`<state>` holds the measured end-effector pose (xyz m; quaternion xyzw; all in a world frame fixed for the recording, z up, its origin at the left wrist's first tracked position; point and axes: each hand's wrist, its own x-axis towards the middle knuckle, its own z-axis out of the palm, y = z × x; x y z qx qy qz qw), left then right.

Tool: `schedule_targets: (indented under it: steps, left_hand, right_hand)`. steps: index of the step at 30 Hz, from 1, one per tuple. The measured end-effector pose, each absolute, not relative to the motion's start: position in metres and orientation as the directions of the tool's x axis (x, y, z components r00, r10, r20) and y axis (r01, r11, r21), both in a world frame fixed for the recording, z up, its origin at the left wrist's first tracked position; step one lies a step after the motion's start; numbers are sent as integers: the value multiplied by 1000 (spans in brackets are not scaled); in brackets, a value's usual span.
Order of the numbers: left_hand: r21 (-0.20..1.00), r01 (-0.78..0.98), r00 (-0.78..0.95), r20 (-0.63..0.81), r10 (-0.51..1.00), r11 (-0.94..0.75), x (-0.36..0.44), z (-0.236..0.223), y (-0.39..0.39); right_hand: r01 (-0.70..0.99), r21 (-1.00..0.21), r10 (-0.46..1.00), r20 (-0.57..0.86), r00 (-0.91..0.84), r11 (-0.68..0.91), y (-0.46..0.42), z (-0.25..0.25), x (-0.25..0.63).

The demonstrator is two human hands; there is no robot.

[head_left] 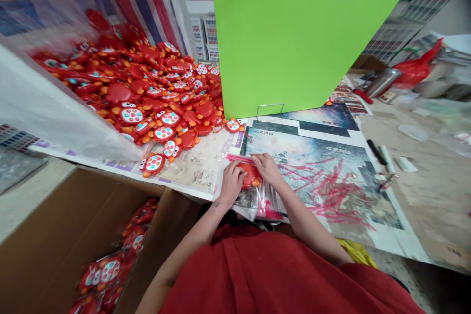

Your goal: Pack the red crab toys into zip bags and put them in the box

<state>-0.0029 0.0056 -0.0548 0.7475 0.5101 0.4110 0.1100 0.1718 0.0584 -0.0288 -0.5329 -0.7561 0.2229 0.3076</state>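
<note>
Both hands are on a clear plastic zip bag (262, 201) at the table's front edge. Inside or under its film lies a red crab-shaped toy (250, 175), its plain red back facing up. A pink zip strip (239, 158) runs along the bag's far edge. My left hand (232, 182) is closed on the bag's left part, fingertips near the strip and the toy. At the strip's right end, my right hand (268, 169) pinches the bag's top edge. More pink-edged bags (270, 211) seem to lie underneath, close to my body.
Loose red crab toys (147, 88) spill from a large white woven sack (62, 93) at left. Bagged toys fill part of a cardboard box (44, 221) below. A green panel (301, 34) stands ahead. Pink strips (338, 191) and pens (377, 152) lie to the right.
</note>
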Motion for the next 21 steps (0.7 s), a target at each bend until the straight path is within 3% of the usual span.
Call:
schedule_targets:
  steps: [2,5,11,15,17,19,21]
  left_hand:
    - [630,648,129,464,876,-429,-3,-56,8]
    - [689,602,143,405,903,-404,-5,-54,12]
    - [749,573,288,196,937,-333,-13,-21,23]
    - [802,524,319,127,939,-286,-18,-4,20]
    - [829,489,216,186,959,-271,-21,-3,16]
    - [874,442,-5,229,973,-204,-26,-8,14]
    - [950,307,-170,113,979,-56,-31,-13,13]
  right_hand:
    - [759,-623,980,168,-108,190,54,-28,182]
    - [754,-645,993,72,-98,121,42,-33,191]
    - [585,-757,948,309,-73,291,29,-49,175]
    - [491,-820,944,329,-13,293,29,-45,164]
    - [428,-856,948,319,-1,289,29,-40,160]
    - [361,-884,948,319,4,296,27,-35,157]
    - [314,-899,947,323,0,306,25,-32,156]
